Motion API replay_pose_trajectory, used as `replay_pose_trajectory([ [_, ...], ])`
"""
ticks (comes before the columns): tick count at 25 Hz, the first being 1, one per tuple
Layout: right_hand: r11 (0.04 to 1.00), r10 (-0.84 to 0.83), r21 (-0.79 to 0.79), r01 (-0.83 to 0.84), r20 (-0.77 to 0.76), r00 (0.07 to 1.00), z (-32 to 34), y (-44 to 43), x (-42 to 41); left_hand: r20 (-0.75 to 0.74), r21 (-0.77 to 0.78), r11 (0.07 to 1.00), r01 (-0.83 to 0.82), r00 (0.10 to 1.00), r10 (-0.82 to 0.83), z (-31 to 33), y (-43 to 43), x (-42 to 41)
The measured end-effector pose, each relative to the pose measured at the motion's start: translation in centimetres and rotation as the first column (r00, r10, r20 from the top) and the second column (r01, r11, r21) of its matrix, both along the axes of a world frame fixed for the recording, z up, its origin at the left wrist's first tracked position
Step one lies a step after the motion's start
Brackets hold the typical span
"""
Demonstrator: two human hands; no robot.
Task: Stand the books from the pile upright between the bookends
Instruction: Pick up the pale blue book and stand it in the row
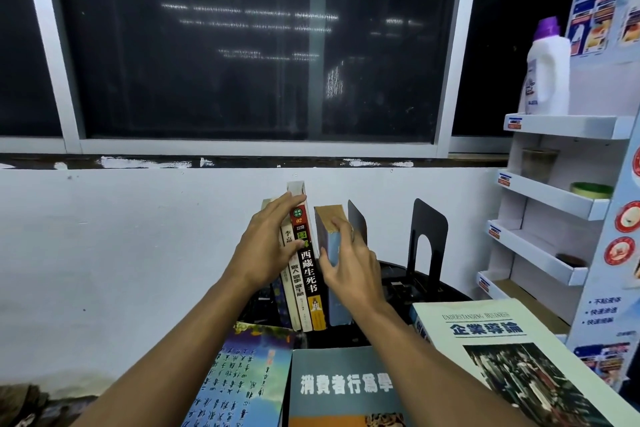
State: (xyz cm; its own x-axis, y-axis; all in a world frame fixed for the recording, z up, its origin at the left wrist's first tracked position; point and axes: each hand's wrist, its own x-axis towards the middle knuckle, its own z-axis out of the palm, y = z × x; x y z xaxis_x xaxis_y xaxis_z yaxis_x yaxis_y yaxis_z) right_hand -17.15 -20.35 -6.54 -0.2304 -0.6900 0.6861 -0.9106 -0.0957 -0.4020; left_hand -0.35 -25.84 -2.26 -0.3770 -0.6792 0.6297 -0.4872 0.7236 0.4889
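Seating the blue book (pixel 336 305): right hand (pixel 349 270) pinches its spine, left hand (pixel 266 246) lies flat, steadying the row (pixel 306 270). Bookend (pixel 358 222) at its three o'clock, pile (pixel 341 385) at six. Next, probably, shove everything snug.

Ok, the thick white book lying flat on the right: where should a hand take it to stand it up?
Probably the blue spine edge, approached from its left. The white book lies flat, cover up, with that thick spine facing the gap beside the grey book, while its right edge sits close to the display rack.
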Motion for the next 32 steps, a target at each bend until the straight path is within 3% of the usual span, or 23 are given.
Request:
replay_pose_trajectory([
  [6, 0.999, 0.045, 0.014, -0.045, 0.019, 0.999, -0.1, 0.3, -0.4, -0.004, 0.033, 0.999, 0.042, 0.999, -0.042, 0.1, -0.1, -0.4],
  [13, 0.969, 0.118, 0.209, -0.131, 0.073, 0.990, 0.9, 0.8, -1.0, -0.012, 0.054, 0.998, 0.042, 0.999, -0.042, 0.1, 0.0, -0.4],
  [20, 0.820, 0.353, 0.415, -0.393, 0.175, 0.919, 2.4, 1.5, -3.4, -0.008, 0.068, 0.997, 0.042, 0.999, -0.042, 0.2, 0.1, -0.5],
  [32, 0.876, 0.364, 0.259, -0.408, 0.202, 0.909, 1.1, 0.9, -3.7, 0.029, 0.016, 1.000, 0.021, 0.999, -0.022, 0.3, 0.2, -1.6],
])
